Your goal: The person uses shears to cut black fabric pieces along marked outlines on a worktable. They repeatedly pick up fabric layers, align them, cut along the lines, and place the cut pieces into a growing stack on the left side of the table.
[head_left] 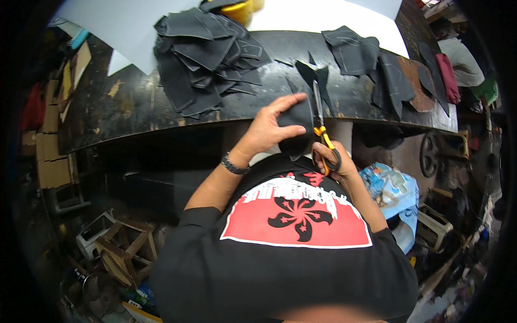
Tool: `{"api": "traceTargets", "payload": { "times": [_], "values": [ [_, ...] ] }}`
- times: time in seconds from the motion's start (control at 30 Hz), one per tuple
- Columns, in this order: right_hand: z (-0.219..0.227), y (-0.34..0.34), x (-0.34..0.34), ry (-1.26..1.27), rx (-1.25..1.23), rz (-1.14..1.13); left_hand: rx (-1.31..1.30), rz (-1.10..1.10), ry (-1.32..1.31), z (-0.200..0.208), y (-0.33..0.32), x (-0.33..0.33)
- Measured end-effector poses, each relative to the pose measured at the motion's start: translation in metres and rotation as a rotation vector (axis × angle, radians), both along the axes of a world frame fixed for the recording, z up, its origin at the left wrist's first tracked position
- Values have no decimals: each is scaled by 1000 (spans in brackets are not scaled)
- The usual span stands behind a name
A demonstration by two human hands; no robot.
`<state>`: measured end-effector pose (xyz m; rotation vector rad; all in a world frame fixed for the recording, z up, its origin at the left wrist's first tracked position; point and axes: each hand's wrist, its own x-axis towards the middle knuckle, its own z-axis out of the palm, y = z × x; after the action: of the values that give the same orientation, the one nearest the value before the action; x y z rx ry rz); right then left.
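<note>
My left hand grips a dark grey piece of sheet material between thumb and fingers, at the table's near edge. In my right hand is a pair of scissors with yellow and black handles. Their blades point away from me, along the right side of the held piece. Just beyond the blade tips, a forked dark offcut lies on the table. Whether the blades touch the material cannot be made out.
A heap of dark cut pieces covers the black worktable at the left. More dark pieces lie at the right, near a brown patch. White sheets and a yellow object are behind. A wooden stool stands lower left.
</note>
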<state>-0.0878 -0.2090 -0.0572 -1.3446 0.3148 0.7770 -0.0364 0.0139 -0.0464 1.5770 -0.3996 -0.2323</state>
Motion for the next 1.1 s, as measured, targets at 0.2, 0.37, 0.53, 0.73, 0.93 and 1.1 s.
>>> {"api": "traceTargets", "payload": {
  "times": [0.2, 0.37, 0.53, 0.73, 0.93, 1.1],
  "values": [
    [-6, -5, 2, 20, 107, 10, -28, 71, 5, 45, 29, 8],
    [-7, -6, 2, 3, 66, 30, -58, 385, -343, 100, 91, 57],
    [-3, -4, 2, 4, 66, 21, 511, 805, -634, 122, 166, 125],
    [-1, -2, 3, 22, 70, 23, 736, 847, -585, 19, 168, 155],
    [2, -2, 7, 8, 39, 18, 903, 791, -485, 37, 169, 147],
    [19, -12, 18, -319, 66, -177, 851, 853, -987, 73, 90, 110]
  ]
}}
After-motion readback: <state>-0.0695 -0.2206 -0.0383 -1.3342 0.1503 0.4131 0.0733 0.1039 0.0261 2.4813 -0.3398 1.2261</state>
